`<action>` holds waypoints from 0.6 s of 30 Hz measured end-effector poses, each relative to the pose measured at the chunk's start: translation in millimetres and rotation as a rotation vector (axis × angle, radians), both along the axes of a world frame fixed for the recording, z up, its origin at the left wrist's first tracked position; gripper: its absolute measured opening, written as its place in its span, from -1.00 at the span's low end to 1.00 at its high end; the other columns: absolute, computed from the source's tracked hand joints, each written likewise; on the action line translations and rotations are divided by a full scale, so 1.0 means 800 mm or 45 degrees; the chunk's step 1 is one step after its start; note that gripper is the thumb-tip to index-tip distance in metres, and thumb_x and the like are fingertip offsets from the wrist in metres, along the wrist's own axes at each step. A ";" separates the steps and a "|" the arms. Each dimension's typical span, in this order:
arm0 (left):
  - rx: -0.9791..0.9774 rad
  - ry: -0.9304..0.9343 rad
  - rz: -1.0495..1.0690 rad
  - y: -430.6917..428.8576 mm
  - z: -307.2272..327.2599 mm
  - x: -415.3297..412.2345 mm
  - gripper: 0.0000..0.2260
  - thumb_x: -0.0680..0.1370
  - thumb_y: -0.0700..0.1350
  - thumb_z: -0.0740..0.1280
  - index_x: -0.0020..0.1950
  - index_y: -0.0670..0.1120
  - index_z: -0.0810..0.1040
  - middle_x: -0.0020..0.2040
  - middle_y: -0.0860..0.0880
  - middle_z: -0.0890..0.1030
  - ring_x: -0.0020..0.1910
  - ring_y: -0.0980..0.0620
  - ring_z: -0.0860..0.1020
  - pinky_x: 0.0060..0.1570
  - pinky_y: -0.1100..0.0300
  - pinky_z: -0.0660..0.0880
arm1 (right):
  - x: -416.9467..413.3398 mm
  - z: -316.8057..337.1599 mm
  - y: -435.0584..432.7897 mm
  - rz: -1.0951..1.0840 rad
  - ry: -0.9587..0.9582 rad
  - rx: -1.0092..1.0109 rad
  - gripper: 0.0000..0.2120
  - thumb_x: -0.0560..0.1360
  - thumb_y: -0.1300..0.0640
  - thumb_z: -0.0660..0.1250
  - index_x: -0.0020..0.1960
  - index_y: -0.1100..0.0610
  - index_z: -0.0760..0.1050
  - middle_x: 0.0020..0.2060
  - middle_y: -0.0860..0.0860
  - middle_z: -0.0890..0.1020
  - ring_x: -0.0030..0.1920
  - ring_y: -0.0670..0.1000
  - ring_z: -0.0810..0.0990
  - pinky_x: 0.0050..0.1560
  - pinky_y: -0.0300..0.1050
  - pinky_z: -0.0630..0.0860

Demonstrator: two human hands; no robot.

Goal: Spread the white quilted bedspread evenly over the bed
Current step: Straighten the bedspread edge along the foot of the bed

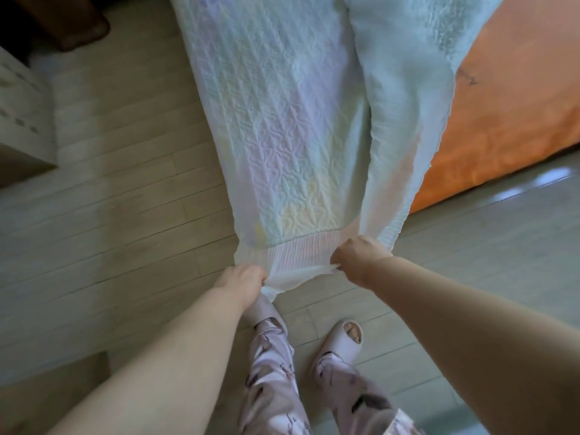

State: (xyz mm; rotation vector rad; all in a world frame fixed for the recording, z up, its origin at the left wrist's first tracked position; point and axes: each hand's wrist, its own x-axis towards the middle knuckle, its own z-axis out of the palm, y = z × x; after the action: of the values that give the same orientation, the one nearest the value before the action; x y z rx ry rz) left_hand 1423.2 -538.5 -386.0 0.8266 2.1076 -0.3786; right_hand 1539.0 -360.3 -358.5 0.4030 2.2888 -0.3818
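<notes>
The white quilted bedspread (292, 120) stretches from the top of the view down toward me, folded lengthwise, with a ribbed border along its near edge. My left hand (240, 285) is shut on the near left corner of that border. My right hand (357, 257) grips the border further right, where a second layer of the bedspread folds over. The near edge hangs above the floor in front of my feet. The bed (508, 120), covered in orange fabric, lies at the right, partly under the bedspread.
Pale wood plank flooring (110, 215) spreads to the left and below. A light-coloured box-like piece of furniture (22, 120) stands at the left edge, and a dark object (62, 20) sits in the top left corner. My slippered feet (342, 340) stand near the bedspread's edge.
</notes>
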 end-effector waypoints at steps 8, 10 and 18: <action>-0.144 0.012 -0.231 0.014 -0.043 0.018 -0.72 0.59 -0.25 0.15 0.25 -0.16 0.52 0.27 -0.17 0.54 0.27 -0.17 0.50 0.14 0.05 0.46 | 0.021 -0.042 -0.008 0.076 -0.363 -0.102 -0.65 0.54 0.12 0.31 0.32 0.05 0.50 0.15 0.09 0.54 0.18 0.08 0.52 0.25 -0.12 0.43; -0.194 -0.059 -0.243 0.016 -0.050 0.018 -0.70 0.59 -0.24 0.16 0.29 -0.16 0.51 0.32 -0.15 0.51 0.31 -0.14 0.48 0.20 0.04 0.44 | 0.022 -0.045 -0.011 0.066 -0.448 -0.158 -0.59 0.50 0.04 0.38 0.34 0.01 0.49 0.24 0.03 0.53 0.26 0.07 0.50 0.26 -0.16 0.40; -0.056 -0.079 -0.146 0.051 -0.014 -0.043 -0.69 0.56 -0.13 0.27 0.30 -0.09 0.52 0.29 -0.11 0.53 0.27 -0.13 0.51 0.20 0.07 0.47 | -0.021 -0.039 -0.005 -0.264 -0.018 -0.153 -0.70 0.58 0.17 0.23 0.26 -0.02 0.54 0.25 0.08 0.51 0.22 0.13 0.52 0.24 -0.07 0.47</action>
State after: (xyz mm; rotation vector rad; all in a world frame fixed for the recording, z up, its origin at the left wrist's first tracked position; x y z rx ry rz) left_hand 1389.0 -497.9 -397.0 0.9242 1.9937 -0.4527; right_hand 1522.5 -364.2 -389.8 0.5813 2.2033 -0.6153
